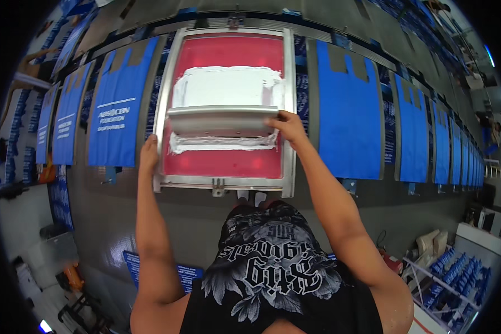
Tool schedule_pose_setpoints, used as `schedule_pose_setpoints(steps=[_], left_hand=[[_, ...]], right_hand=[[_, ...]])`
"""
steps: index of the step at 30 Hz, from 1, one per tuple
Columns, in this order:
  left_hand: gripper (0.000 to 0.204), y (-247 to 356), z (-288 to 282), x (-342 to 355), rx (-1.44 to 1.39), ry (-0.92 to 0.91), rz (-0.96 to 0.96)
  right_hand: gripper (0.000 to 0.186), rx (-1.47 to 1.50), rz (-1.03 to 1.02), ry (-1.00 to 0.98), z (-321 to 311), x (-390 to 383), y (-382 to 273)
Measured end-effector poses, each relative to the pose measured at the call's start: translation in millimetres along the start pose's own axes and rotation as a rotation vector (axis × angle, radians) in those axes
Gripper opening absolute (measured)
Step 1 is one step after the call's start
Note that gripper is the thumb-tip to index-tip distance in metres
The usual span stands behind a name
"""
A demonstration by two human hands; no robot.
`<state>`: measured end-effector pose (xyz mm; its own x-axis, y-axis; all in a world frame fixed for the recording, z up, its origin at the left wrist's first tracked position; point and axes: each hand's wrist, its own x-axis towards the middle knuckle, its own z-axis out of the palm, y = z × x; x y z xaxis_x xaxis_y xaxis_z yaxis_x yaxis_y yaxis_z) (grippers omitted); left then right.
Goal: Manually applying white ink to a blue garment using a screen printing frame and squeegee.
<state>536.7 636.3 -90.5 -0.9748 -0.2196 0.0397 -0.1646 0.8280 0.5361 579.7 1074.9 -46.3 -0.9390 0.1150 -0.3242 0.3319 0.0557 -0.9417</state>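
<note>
A screen-printing frame [290, 167] with a silver rim and red mesh lies in front of me, with thick white ink [222, 86] spread over its middle. A wide metal squeegee [217, 119] spans the ink crosswise. My right hand [286, 128] is closed on the squeegee's right end. My left hand [149, 150] rests at the frame's left side, fingers against the rim and partly hidden.
Blue bags [348, 106] lie on boards in a long curved row either side, some with white print [114, 133]. A rack [445, 278] of blue bags stands at lower right. More blue printed material [161, 270] lies low behind my left arm.
</note>
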Motion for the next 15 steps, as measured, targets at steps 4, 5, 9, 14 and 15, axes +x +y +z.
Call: schedule_pose_setpoints(steps=[4,5,9,14,15], left_hand=[[0.04,67.4,-5.2,-23.4,-0.583,-0.31,-0.194],[0.038,79.5,-14.5,-45.2,-0.564,-0.302,-0.246],[0.037,132.9,50.7,-128.1,-0.557,-0.285,-0.071],[0.045,254.3,128.5,-199.0,-0.688,-0.344,-0.031],[0.045,273.3,147.5,-213.5,-0.642,-0.335,0.039]], right_hand=[[0.027,0.063,0.028,0.099,-60.8,-21.9,-7.3],[0.029,0.018,0.061,0.064,-76.5,-37.0,-21.5],[0.035,-0.108,0.11,0.15,-187.4,-94.8,-33.3],[0.04,-0.036,0.031,0.256,-334.1,-150.8,3.3],[0.04,-0.03,0.067,0.259,-357.6,-157.0,11.0]])
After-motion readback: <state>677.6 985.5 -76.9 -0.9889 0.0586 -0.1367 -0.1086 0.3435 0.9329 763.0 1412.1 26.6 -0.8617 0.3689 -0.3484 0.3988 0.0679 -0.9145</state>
